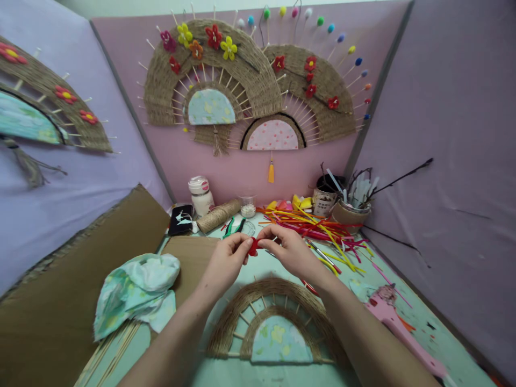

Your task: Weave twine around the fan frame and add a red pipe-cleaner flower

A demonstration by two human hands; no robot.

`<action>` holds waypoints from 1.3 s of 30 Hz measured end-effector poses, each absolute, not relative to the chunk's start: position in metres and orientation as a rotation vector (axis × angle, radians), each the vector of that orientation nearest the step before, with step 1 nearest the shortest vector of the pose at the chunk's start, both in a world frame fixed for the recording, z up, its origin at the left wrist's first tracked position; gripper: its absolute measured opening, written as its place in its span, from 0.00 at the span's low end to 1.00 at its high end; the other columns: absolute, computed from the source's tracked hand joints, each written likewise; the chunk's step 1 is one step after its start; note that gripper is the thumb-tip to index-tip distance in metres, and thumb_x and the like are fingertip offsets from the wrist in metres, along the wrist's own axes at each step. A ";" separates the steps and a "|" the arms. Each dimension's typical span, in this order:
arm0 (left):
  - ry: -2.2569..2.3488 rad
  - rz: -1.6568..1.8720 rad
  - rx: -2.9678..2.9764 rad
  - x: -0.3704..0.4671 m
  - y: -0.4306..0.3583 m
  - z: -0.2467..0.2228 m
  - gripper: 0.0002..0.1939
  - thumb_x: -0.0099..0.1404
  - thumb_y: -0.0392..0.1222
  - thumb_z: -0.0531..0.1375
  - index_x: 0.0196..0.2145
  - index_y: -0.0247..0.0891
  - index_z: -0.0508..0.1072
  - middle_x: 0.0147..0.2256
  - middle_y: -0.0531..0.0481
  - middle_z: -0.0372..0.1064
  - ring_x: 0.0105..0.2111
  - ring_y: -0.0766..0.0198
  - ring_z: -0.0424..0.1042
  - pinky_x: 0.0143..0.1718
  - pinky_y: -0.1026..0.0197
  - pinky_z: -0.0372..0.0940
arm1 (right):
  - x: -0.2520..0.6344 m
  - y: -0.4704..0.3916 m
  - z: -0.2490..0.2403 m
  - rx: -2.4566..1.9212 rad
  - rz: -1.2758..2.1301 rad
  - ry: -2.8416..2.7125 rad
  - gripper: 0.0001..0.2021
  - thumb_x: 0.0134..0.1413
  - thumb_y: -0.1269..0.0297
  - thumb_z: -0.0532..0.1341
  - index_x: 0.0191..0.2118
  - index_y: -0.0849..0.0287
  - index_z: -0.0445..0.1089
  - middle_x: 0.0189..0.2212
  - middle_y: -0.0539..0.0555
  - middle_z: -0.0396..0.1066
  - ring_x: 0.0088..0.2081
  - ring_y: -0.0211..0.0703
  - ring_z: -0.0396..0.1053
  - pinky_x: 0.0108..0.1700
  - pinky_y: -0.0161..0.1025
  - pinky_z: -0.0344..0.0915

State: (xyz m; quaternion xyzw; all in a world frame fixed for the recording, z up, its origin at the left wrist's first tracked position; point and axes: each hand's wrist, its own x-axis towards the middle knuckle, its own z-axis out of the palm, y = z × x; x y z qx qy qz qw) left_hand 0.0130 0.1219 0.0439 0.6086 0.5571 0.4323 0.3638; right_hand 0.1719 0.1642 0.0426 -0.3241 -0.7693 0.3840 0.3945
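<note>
Both hands meet above the middle of the table, pinching a small red fuzzy piece [253,246] between them. My left hand [235,251] grips its left side with thumb and index finger. From the right, my right hand [282,244] holds its other edge between closed fingertips. Below the hands lies a half-round woven twine fan [258,293] with thin sticks and a green floral cloth centre [280,339]. Just behind the hands are green-handled pliers [234,228]. Bundles of red, yellow and pink fuzzy stems [312,221] lie behind my right hand.
Crumpled floral cloth [139,290] rests at left beside cardboard [189,263]. A pink glue gun [399,328] lies at right. Along the back stand a white bottle [200,198], a twine roll [220,215], a clear cup [247,206] and a pot of sticks [350,215].
</note>
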 end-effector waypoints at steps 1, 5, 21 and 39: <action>1.454 1.116 1.585 0.014 0.121 0.045 0.15 0.62 0.49 0.52 0.26 0.36 0.69 0.20 0.54 0.61 0.21 0.68 0.56 0.22 0.66 0.52 | 0.172 0.164 0.043 -0.820 0.964 -1.958 0.04 0.54 0.68 0.57 0.30 0.60 0.67 0.27 0.48 0.68 0.30 0.35 0.64 0.33 0.32 0.58; 1.512 1.158 1.624 0.017 0.119 0.046 0.15 0.62 0.48 0.52 0.24 0.37 0.66 0.20 0.54 0.58 0.21 0.68 0.55 0.21 0.66 0.50 | 0.172 0.163 0.043 -0.814 0.906 -2.003 0.05 0.56 0.67 0.56 0.31 0.60 0.66 0.27 0.48 0.67 0.31 0.35 0.63 0.33 0.33 0.57; 1.494 1.268 1.570 0.022 0.121 0.034 0.13 0.64 0.47 0.50 0.26 0.38 0.64 0.23 0.55 0.59 0.23 0.68 0.56 0.24 0.65 0.53 | 0.174 0.163 0.043 -0.713 0.495 -2.232 0.05 0.60 0.67 0.54 0.33 0.59 0.64 0.31 0.53 0.67 0.35 0.40 0.63 0.38 0.36 0.58; 1.775 1.314 2.181 0.030 0.115 0.022 0.10 0.68 0.41 0.46 0.33 0.39 0.65 0.30 0.48 0.65 0.32 0.61 0.64 0.35 0.60 0.56 | 0.168 0.158 0.039 -0.881 0.836 -2.012 0.05 0.53 0.68 0.54 0.27 0.59 0.61 0.24 0.47 0.61 0.26 0.34 0.56 0.28 0.32 0.52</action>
